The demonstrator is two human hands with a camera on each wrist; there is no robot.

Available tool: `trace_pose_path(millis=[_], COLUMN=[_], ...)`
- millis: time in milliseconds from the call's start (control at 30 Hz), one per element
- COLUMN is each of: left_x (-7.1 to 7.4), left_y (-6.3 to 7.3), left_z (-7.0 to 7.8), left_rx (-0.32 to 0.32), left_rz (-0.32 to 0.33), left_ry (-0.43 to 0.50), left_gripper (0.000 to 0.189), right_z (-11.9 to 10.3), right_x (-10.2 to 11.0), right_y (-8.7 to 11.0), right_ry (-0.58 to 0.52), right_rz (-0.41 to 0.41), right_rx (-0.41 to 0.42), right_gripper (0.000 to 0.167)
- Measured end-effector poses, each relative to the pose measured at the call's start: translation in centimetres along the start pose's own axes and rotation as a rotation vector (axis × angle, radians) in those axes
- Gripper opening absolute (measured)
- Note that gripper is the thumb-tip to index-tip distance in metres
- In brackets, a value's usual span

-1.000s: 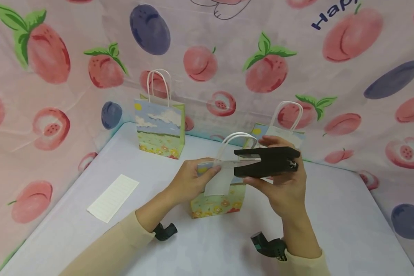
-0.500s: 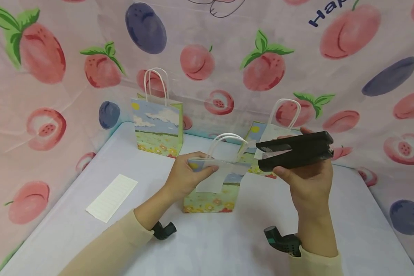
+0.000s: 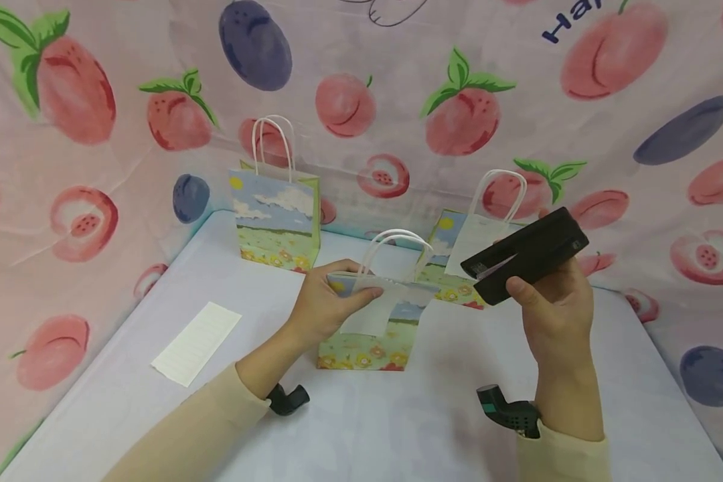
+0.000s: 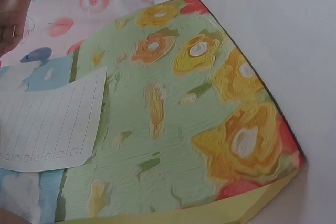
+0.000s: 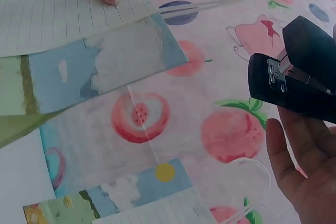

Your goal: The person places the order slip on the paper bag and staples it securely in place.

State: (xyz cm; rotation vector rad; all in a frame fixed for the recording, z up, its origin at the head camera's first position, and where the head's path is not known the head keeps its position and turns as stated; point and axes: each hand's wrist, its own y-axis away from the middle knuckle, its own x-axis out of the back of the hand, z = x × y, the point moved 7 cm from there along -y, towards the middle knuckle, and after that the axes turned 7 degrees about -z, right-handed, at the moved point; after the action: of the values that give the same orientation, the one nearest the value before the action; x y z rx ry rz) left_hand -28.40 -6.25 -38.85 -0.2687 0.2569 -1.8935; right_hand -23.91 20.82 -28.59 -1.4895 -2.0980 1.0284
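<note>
So the fruit-print cloth (image 3: 397,60) is the biggest thing around you, hanging behind and down the sides of your white desk (image 3: 391,442). Next up, the paper bags: the far left bag (image 3: 275,217) stands upright with its handles up, the far right bag (image 3: 435,271) is partly behind your stuff, and the near bag (image 3: 361,351) is mid-desk in your grip. Can't tell if its base touches the desk.

Your left hand (image 3: 325,304) comes in from the near left, thumb across the front of the near bag's top edge, other fingers behind, so they're clamped on the bag and the paper there. Your right hand (image 3: 560,318) is up to the right, wrist upright, thumb on the near side of the black stapler (image 3: 530,253) and fingers wrapped behind, clamped on it. The stapler's jaws are apart, mouth pointing left, tilted with its back end higher.

A second ago that mouth was around the near bag's top edge; now it's well off to the right and tipped more. Your left hand has barely budged.

Smallest: the lined slip (image 3: 366,320) on the near bag's front, another slip (image 3: 466,248) on the far right bag, plus a loose white paper (image 3: 196,343) on the left.
</note>
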Motion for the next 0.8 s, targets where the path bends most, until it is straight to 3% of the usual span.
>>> trace_pose_path(millis=[100, 233, 400, 533, 800], left_x=[-0.1, 0.0, 0.2, 0.3, 0.2], left_y=[0.0, 0.0, -0.1, -0.2, 0.0], left_z=[0.1, 0.1, 0.1, 0.0, -0.1], left_rx=[-0.014, -0.025, -0.025, -0.003, -0.005], left_rz=[-0.008, 0.0, 0.003, -0.002, -0.001], left_ry=[0.001, -0.022, -0.036, -0.044, -0.063], left_gripper=[0.013, 0.012, 0.012, 0.013, 0.011], right_z=[-0.1, 0.4, 1.6, 2.6, 4.3], right_x=[0.5, 1.4, 3.4, 5.5, 9.8], right_y=[0.2, 0.8, 2.4, 4.0, 7.4], right_ry=[0.024, 0.037, 0.139, 0.265, 0.584], right_rz=[0.023, 0.101, 0.211, 0.198, 0.172], right_rx=[-0.036, -0.139, -0.42, -0.659, -1.078], right_gripper=[0.049, 0.046, 0.051, 0.062, 0.063])
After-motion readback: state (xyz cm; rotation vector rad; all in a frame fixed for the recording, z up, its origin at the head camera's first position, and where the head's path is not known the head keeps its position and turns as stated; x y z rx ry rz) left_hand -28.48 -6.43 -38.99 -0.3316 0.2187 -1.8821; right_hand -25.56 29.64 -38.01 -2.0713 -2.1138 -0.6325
